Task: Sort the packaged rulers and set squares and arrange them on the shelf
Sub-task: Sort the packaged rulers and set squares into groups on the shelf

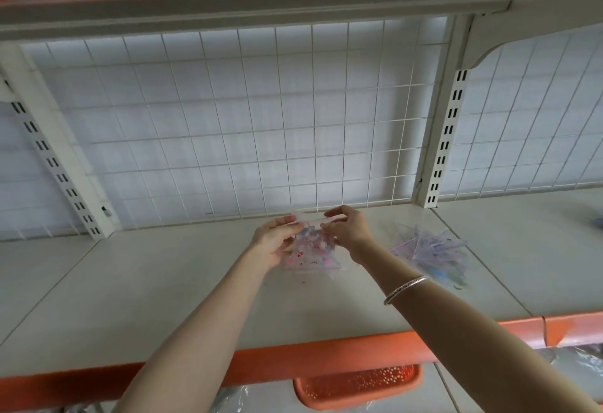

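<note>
Both hands, left hand [275, 240] and right hand [346, 229], pinch one packet [311, 251] (blurry); square it flat on shelf [182, 282], apart from pile [430, 249].

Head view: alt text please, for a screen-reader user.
A left hand and right hand together hold a bundle of clear packets at a pale shelf. A loose pile of similar packets lies on the shelf to their right; a white wire grid stands behind.
</note>
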Demonstrator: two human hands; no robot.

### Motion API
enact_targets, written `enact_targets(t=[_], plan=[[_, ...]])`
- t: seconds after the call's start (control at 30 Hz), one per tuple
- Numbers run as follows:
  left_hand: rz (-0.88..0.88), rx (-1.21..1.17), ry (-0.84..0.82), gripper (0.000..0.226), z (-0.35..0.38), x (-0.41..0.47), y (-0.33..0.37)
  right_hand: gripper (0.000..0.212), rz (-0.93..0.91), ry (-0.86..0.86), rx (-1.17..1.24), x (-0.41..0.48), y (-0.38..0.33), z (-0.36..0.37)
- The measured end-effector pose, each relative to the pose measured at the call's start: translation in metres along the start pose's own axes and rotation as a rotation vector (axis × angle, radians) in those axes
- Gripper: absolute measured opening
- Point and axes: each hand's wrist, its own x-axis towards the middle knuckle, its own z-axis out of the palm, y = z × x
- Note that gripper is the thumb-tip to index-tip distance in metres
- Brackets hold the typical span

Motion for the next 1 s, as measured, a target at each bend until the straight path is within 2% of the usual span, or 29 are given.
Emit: enact_targets(t=[0.1, 0.23, 0.37, 0.47, 0.73, 0.87, 1.0], plan=[[-0.019, 0.144, -0.077, 0.055, 0.001, -0.005, 0.0, 0.021, 0.028, -0.021, 0.015, 0.0, 0.0, -0.002], [0.022, 0.335, -0.05, 0.077, 0.006, -0.005, -0.005, 0.023, 0.052, -0.057, 0.068, 0.002, 0.002, -0.004], [-0.005, 0.39, 0.011, 0.075, -0.002, -0.003, -0.004, 0.028, 0.061, 0.05, -0.018, 0.011, 0.008, -0.009], [0.001, 0.418, 0.117, 0.067, -0.016, 0.002, 0.001, 0.026, 0.054, 0.094, 0.001, 0.013, 0.009, -0.014], [0.041, 0.545, 0.391, 0.07, -0.047, 0.019, 0.015, 0.02, 0.039, -0.03, 0.016, 0.008, 0.009, -0.008], [0.1, 0.508, 0.396, 0.072, -0.045, 0.011, 0.019, 0.019, -0.036, -0.054, 0.003, 0.003, 0.003, -0.004], [0.187, 0.409, 0.356, 0.061, -0.05, 0.016, 0.018, 0.028, -0.149, -0.02, -0.038, 0.001, -0.003, 0.001]])
